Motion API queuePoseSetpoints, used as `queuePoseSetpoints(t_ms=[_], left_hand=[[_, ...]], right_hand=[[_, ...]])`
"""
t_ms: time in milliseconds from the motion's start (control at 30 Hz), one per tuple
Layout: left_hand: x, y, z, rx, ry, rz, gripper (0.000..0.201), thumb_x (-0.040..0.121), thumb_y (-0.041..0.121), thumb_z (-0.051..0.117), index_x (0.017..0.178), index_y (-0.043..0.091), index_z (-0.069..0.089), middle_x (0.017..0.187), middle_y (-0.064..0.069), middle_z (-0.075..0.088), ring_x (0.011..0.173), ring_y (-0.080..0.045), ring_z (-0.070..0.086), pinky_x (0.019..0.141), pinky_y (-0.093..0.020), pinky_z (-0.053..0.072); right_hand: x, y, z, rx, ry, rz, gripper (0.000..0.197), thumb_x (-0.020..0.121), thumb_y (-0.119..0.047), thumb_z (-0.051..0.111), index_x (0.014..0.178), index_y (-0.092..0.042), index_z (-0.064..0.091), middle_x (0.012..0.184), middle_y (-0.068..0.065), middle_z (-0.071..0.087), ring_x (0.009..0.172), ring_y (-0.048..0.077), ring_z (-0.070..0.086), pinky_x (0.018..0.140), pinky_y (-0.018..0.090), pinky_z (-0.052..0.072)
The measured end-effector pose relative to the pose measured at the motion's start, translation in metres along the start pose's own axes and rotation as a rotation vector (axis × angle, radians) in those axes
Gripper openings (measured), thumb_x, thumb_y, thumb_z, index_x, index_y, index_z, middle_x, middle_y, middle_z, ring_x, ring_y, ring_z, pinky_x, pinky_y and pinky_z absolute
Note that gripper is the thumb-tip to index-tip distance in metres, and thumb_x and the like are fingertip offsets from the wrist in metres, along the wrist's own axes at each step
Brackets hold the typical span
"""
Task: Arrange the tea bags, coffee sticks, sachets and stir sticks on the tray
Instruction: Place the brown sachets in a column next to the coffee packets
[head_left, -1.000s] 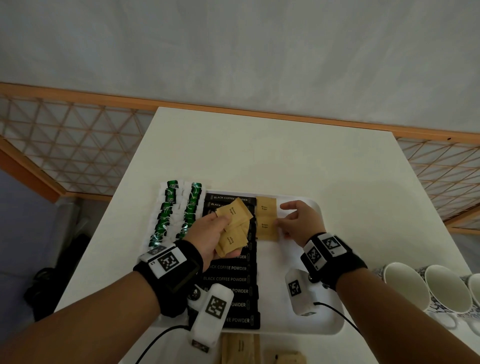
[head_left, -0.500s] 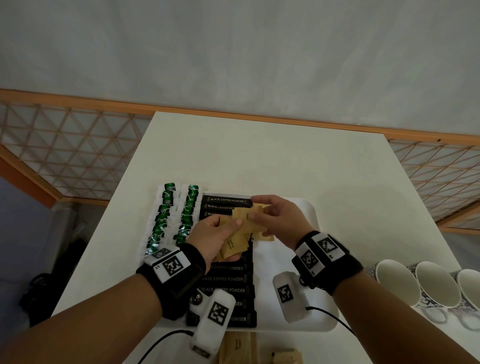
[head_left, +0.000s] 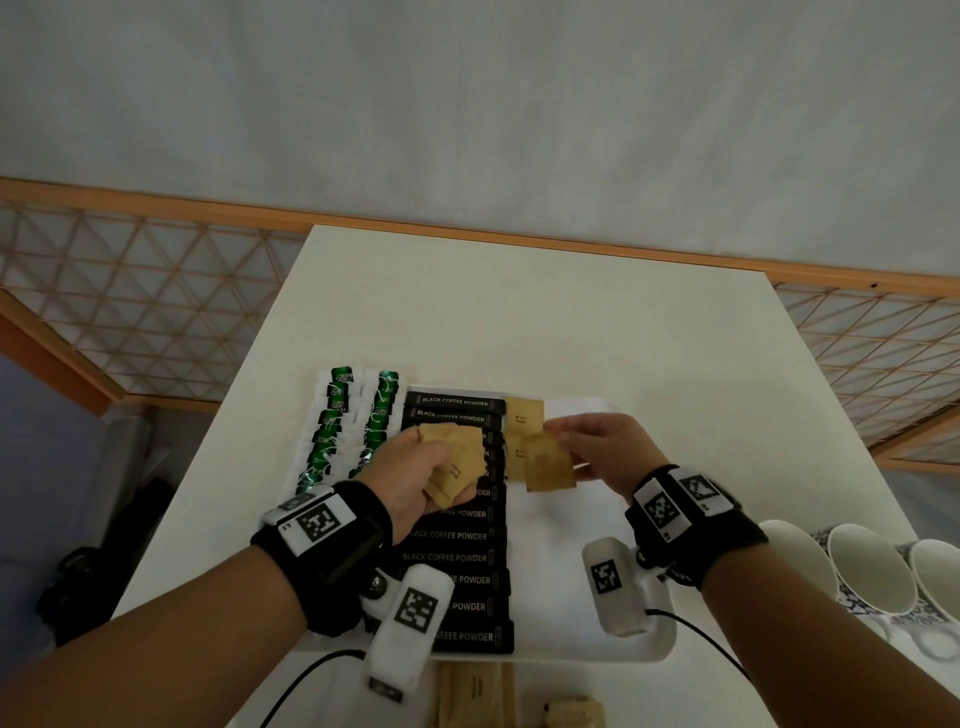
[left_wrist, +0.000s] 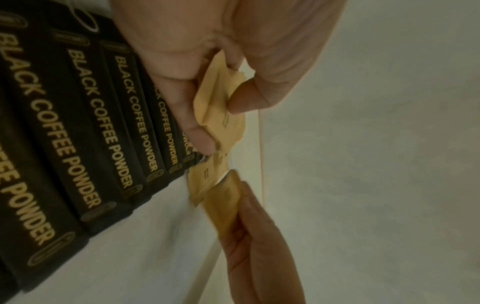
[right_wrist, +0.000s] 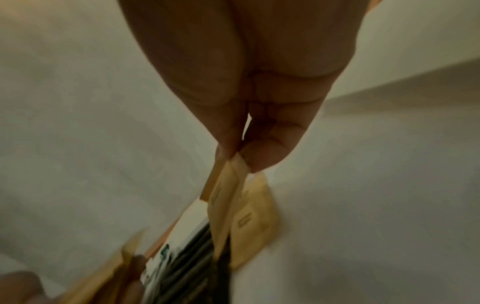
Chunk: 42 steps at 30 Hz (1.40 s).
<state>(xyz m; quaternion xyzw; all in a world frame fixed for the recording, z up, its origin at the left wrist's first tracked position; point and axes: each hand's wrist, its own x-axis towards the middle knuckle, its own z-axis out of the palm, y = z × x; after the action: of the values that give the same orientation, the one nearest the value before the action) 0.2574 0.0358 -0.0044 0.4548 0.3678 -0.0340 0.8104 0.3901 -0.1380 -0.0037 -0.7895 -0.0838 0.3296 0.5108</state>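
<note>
A white tray (head_left: 587, 582) lies on the table. It carries green tea bags (head_left: 332, 431) in two columns at the left, a column of black coffee sticks (head_left: 457, 556), then two brown sugar sachets (head_left: 523, 415) lying flat. My left hand (head_left: 415, 467) grips a small stack of brown sachets (head_left: 457, 467) over the coffee sticks; in the left wrist view the fingers curl round the stack (left_wrist: 221, 107). My right hand (head_left: 597, 447) pinches one brown sachet (head_left: 548, 462) by its edge, just above the tray beside the flat ones. The right wrist view shows that held sachet (right_wrist: 228, 195) hanging from thumb and finger.
Three white mugs (head_left: 872, 577) lie at the table's right front edge. More brown packets (head_left: 472, 696) rest on the table just in front of the tray. A wooden lattice railing (head_left: 130, 301) runs behind the table. The tray's right half (head_left: 571, 525) is bare white.
My right hand reached to the left hand's stack, took one sachet and has carried it right, toward the flat sachets. The left hand stayed over the coffee sticks.
</note>
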Motion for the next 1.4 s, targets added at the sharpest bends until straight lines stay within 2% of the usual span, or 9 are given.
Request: queuePoseSetpoints(t_ms=[133, 300, 467, 667, 900, 967, 1100, 1233, 1400], left_hand=[[0.004, 0.007, -0.005, -0.109, -0.012, 0.033, 0.041, 0.087, -0.018, 0.040, 0.121, 0.003, 0.052, 0.118, -0.021, 0.059, 0.100, -0.035, 0.061, 0.072, -0.041, 0.059], [0.003, 0.009, -0.004, -0.150, -0.028, 0.019, 0.039, 0.091, -0.015, 0.042, 0.125, 0.001, 0.050, 0.122, -0.022, 0.058, 0.105, -0.038, 0.060, 0.059, -0.037, 0.060], [0.004, 0.007, -0.004, -0.146, -0.009, 0.023, 0.032, 0.092, -0.010, 0.047, 0.120, 0.003, 0.054, 0.114, -0.020, 0.063, 0.093, -0.031, 0.065, 0.059, -0.036, 0.060], [0.006, 0.005, -0.002, -0.157, 0.005, 0.025, 0.034, 0.092, -0.006, 0.051, 0.124, 0.003, 0.053, 0.117, -0.022, 0.063, 0.098, -0.034, 0.065, 0.060, -0.036, 0.060], [0.008, 0.002, -0.002, -0.159, -0.026, 0.020, 0.036, 0.092, -0.010, 0.046, 0.124, 0.004, 0.054, 0.118, -0.021, 0.062, 0.099, -0.034, 0.064, 0.065, -0.040, 0.060], [0.008, 0.001, 0.000, -0.156, -0.032, 0.025, 0.034, 0.092, -0.011, 0.046, 0.121, 0.004, 0.055, 0.115, -0.021, 0.063, 0.094, -0.031, 0.064, 0.065, -0.040, 0.060], [0.006, -0.003, 0.007, -0.120, -0.061, 0.044, 0.033, 0.089, -0.011, 0.051, 0.116, 0.007, 0.057, 0.113, -0.018, 0.065, 0.094, -0.030, 0.065, 0.065, -0.038, 0.060], [0.004, -0.006, 0.010, -0.104, -0.054, 0.070, 0.037, 0.086, -0.010, 0.057, 0.119, 0.007, 0.056, 0.114, -0.019, 0.065, 0.092, -0.028, 0.066, 0.064, -0.034, 0.059], [0.006, -0.006, 0.007, -0.122, -0.007, 0.106, 0.040, 0.084, -0.003, 0.064, 0.122, 0.004, 0.054, 0.113, -0.018, 0.066, 0.092, -0.027, 0.067, 0.069, -0.036, 0.060]], right_hand=[[-0.001, 0.012, 0.004, -0.076, -0.024, 0.046, 0.017, 0.089, -0.002, 0.058, 0.094, -0.015, 0.067, 0.075, 0.005, 0.067, 0.063, 0.015, 0.062, 0.057, 0.022, 0.054], [-0.002, 0.022, 0.011, -0.076, 0.014, 0.071, 0.016, 0.084, -0.001, 0.065, 0.093, -0.014, 0.063, 0.063, 0.003, 0.065, 0.056, 0.017, 0.060, 0.062, 0.032, 0.056], [-0.003, 0.028, 0.015, -0.060, 0.053, 0.065, 0.019, 0.081, 0.002, 0.067, 0.092, -0.012, 0.060, 0.068, 0.009, 0.062, 0.053, 0.018, 0.061, 0.055, 0.031, 0.058], [0.001, 0.034, 0.015, -0.089, 0.091, 0.064, 0.019, 0.079, -0.001, 0.067, 0.091, -0.013, 0.060, 0.072, 0.012, 0.064, 0.058, 0.023, 0.065, 0.066, 0.042, 0.060], [0.002, 0.028, 0.014, -0.223, 0.142, 0.001, 0.009, 0.082, -0.015, 0.069, 0.085, -0.022, 0.063, 0.067, 0.001, 0.063, 0.057, 0.017, 0.060, 0.062, 0.035, 0.058], [-0.002, 0.018, 0.018, -0.118, 0.103, -0.053, 0.003, 0.085, -0.020, 0.068, 0.085, -0.019, 0.065, 0.069, 0.000, 0.064, 0.060, 0.016, 0.060, 0.061, 0.032, 0.056], [-0.014, -0.002, 0.031, 0.140, -0.061, -0.026, 0.021, 0.087, -0.031, 0.066, 0.096, -0.012, 0.068, 0.075, 0.000, 0.067, 0.064, 0.015, 0.062, 0.061, 0.028, 0.056], [-0.019, -0.008, 0.037, 0.226, -0.133, -0.012, 0.023, 0.082, -0.010, 0.071, 0.103, -0.005, 0.065, 0.072, 0.004, 0.066, 0.060, 0.016, 0.061, 0.059, 0.029, 0.055], [-0.022, -0.009, 0.031, 0.114, -0.090, -0.040, 0.006, 0.083, -0.016, 0.071, 0.083, -0.011, 0.070, 0.072, 0.004, 0.066, 0.063, 0.015, 0.061, 0.058, 0.025, 0.055]])
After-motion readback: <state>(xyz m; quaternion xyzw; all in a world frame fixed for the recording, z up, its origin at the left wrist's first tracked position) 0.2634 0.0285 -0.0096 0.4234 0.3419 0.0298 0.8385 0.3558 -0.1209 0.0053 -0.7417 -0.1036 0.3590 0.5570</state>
